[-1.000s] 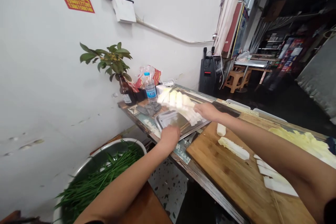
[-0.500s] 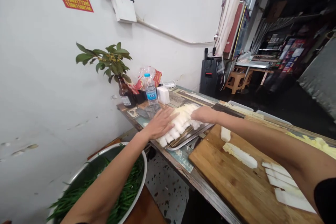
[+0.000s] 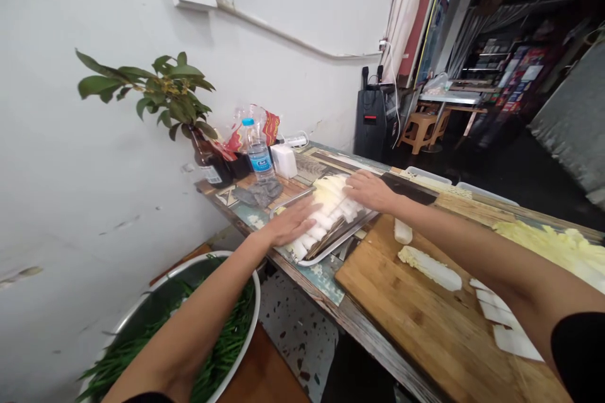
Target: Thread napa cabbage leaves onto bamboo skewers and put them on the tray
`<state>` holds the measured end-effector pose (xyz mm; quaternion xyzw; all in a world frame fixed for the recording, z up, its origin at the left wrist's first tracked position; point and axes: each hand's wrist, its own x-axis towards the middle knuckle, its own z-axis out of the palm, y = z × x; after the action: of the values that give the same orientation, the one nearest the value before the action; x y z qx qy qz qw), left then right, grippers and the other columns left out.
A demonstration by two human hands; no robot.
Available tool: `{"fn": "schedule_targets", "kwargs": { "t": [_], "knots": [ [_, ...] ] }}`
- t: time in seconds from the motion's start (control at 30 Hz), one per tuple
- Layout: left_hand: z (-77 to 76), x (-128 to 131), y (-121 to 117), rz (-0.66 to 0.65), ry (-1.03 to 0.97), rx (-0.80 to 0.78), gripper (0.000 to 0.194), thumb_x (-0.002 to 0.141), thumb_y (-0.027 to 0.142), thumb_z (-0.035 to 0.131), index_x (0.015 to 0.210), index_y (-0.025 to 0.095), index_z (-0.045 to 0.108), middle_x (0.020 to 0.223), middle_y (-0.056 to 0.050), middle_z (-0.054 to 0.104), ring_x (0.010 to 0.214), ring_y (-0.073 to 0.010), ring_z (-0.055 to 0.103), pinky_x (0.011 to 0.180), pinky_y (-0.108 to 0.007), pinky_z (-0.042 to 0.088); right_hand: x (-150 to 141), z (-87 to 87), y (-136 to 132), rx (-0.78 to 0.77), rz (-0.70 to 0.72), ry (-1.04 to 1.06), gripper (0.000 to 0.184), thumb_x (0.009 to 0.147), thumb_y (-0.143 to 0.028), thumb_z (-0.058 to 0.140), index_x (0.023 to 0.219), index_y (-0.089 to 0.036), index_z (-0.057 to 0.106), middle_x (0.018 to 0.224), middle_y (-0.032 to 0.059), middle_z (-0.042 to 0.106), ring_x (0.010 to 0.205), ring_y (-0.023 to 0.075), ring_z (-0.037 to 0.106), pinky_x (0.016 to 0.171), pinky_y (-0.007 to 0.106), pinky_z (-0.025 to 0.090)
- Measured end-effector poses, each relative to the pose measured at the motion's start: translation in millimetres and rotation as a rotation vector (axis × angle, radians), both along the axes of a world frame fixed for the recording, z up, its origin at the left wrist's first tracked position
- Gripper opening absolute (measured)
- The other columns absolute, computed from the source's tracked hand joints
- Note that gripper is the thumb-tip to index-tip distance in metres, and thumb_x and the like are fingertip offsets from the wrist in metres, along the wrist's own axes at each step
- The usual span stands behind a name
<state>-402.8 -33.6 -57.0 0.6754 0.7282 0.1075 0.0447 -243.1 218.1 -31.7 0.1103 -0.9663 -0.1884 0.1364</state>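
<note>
White and pale yellow strips of napa cabbage (image 3: pixel 326 217) lie side by side in a metal tray (image 3: pixel 331 255) on the table. My left hand (image 3: pixel 293 220) rests flat on the near left side of the strips, fingers stretched out. At the far right side, my right hand (image 3: pixel 371 191) touches the strips with its fingers slightly bent and its palm hidden. Thin brown sticks show under the cabbage at the tray's near side. A wooden cutting board (image 3: pixel 401 315) beside the tray carries a loose cabbage piece (image 3: pixel 430 267) and several flat white slices (image 3: pixel 503 315).
A metal basin (image 3: pixel 258 302) of cut green stalks stands at the lower left. Behind the tray are a grey cloth (image 3: pixel 259 192), a water bottle (image 3: pixel 259 154), white tissues (image 3: pixel 284 160) and a brown bottle holding a leafy branch (image 3: pixel 174 88). Yellow cabbage (image 3: pixel 548 242) lies right.
My right hand has shifted slightly up along the strips, its fingers less curled. My left hand stays on the strips. The view has turned a little downward and to the right.
</note>
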Motion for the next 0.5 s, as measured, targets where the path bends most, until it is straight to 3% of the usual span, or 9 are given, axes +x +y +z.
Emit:
{"fn": "schedule_targets", "kwargs": {
  "t": [0.13, 0.27, 0.4, 0.5],
  "knots": [
    [-4.5, 1.6, 0.8, -0.004, 0.017, 0.020, 0.059, 0.098, 0.053, 0.020, 0.149, 0.024, 0.028, 0.160, -0.008, 0.016, 0.146, -0.0233, 0.019, 0.117, -0.041, 0.021, -2.3, -9.6, -1.7, 0.005, -0.009, -0.039, 0.027, 0.095, -0.026, 0.050, 0.119, -0.015, 0.056, 0.113, 0.0080, 0.060, 0.103, 0.0218, 0.056, 0.093, 0.043, 0.041],
    [-4.7, 0.5, 2.5, -0.008, 0.039, -0.012, 0.060, 0.097, 0.055, 0.021, 0.149, 0.027, 0.027, 0.160, -0.007, 0.018, 0.146, -0.0248, 0.020, 0.117, -0.043, 0.022, -0.3, -12.3, -7.5, 0.012, -0.082, -0.059, 0.026, 0.093, -0.032, 0.056, 0.112, -0.014, 0.059, 0.110, 0.0072, 0.062, 0.098, 0.0203, 0.060, 0.087, 0.042, 0.048],
    [-1.5, -0.5, 5.1, -0.005, 0.057, -0.006, 0.061, 0.096, 0.055, 0.021, 0.149, 0.026, 0.030, 0.160, -0.008, 0.019, 0.146, -0.0254, 0.020, 0.117, -0.044, 0.021, 7.2, -11.7, -15.5, 0.022, -0.159, -0.046, 0.032, 0.093, -0.033, 0.056, 0.119, -0.015, 0.057, 0.118, 0.0088, 0.060, 0.105, 0.0225, 0.059, 0.091, 0.046, 0.048],
    [9.2, 1.1, 4.4, 0.017, 0.051, 0.017, 0.061, 0.096, 0.056, 0.022, 0.148, 0.026, 0.031, 0.159, -0.008, 0.019, 0.146, -0.0253, 0.020, 0.117, -0.045, 0.020, 14.1, -9.4, -21.8, 0.034, -0.189, -0.030, 0.036, 0.093, -0.033, 0.056, 0.124, -0.016, 0.055, 0.124, 0.0100, 0.057, 0.113, 0.0249, 0.055, 0.095, 0.049, 0.045]
  ]
}}
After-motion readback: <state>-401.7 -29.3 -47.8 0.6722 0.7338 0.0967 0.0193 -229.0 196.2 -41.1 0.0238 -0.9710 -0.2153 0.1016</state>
